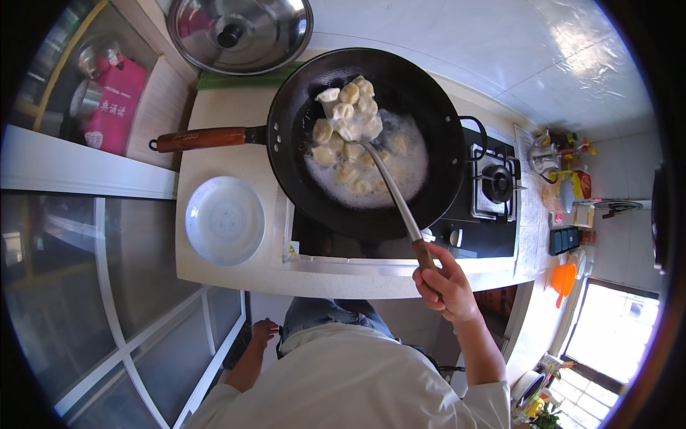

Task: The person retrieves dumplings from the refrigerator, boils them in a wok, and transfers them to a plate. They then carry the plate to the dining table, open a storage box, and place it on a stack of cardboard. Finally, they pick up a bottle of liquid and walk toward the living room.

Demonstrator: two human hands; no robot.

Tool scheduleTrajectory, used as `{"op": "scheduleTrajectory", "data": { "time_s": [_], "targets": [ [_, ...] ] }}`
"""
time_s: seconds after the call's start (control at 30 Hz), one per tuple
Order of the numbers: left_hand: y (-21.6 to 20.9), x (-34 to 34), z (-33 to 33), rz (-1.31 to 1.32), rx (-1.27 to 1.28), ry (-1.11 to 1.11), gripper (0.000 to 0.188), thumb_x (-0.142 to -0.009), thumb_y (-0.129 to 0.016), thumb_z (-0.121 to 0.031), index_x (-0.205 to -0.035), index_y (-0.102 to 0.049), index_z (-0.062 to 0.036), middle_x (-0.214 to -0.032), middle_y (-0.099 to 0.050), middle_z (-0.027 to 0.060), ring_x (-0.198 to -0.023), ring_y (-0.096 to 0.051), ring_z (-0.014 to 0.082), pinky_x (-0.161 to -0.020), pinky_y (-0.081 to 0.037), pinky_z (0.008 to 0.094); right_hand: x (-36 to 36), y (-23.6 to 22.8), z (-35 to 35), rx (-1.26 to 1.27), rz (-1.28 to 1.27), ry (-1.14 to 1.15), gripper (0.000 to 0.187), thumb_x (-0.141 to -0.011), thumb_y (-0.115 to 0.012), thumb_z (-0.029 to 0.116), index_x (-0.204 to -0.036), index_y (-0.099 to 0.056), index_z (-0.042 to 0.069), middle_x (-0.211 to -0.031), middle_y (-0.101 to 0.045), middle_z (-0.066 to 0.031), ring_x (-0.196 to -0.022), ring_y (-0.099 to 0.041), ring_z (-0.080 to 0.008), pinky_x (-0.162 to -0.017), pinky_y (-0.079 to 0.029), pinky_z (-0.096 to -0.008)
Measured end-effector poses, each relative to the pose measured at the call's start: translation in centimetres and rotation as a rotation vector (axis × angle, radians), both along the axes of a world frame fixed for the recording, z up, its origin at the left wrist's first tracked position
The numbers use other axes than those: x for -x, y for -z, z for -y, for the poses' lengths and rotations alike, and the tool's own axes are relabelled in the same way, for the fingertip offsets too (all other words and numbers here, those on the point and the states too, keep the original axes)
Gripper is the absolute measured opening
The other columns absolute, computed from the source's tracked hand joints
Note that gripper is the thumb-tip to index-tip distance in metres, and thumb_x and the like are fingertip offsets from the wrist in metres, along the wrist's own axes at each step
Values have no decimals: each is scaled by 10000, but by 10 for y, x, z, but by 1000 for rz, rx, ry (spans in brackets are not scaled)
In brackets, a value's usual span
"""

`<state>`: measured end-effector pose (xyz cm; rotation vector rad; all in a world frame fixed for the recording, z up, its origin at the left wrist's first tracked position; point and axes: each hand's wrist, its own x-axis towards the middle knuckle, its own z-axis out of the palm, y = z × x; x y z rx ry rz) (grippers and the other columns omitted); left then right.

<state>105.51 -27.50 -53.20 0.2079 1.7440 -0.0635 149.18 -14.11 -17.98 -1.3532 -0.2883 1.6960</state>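
My right hand is closed around the brown wooden handle of a long metal scoop. Its shaft reaches into a black wok on the stove. A heap of pale dumplings sits on the scoop's head and mostly hides it, so its exact shape cannot be told. More dumplings lie below in white, foamy water. Low at my left side hangs my left hand, small in view, its fingers apart and holding nothing.
Leftward juts the wok's wooden handle. Below it, a white plate rests on the counter. Behind leans a glass lid. A second burner is at the right, beyond the wok's loop handle. A framed glass panel borders my left.
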Motion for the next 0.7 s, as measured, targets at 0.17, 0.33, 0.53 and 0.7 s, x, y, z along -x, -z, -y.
{"op": "scheduleTrajectory", "data": {
  "time_s": [0.17, 0.33, 0.53, 0.7],
  "targets": [
    [-10, -4, -9, 17, -34, -14, 232, -863, -424, -271, -948, -539, -90, -863, -616, 65, -727, -601, 182, -625, -412, 338, -5, 3, 25, -10, -1, -1, 489, -846, -453, -45, -1300, -328, 86, -778, -536, -101, -475, -404, -59, -355, -283, -182],
    [-6, -1, -16, 47, -65, -32, 267, -833, -470, -239, -1052, -522, -95, -867, -616, 80, -718, -598, 187, -615, -416, 317, -4, -18, 36, 43, 227, -45, 509, -818, -507, -45, -1288, -339, 52, -732, -554, -78, -460, -426, -60, -349, -311, -193],
    [-9, -11, -22, 40, -54, -28, 270, -829, -481, -240, -1047, -522, -85, -869, -618, 92, -715, -598, 192, -622, -425, 310, -11, -40, 40, 53, 855, -190, 516, -775, -576, -20, -1257, -399, 34, -672, -523, -9, -509, -440, -47, -475, -360, -184],
    [-13, -13, -23, 73, -90, -40, 254, -833, -481, -232, -1035, -522, -83, -871, -617, 94, -724, -601, 197, -622, -429, 317, -21, -67, 30, 30, 1355, -241, 457, -799, -542, 2, -1238, -427, 59, -597, -535, -39, -500, -489, -80, -487, -400, -228]
  ]
}}
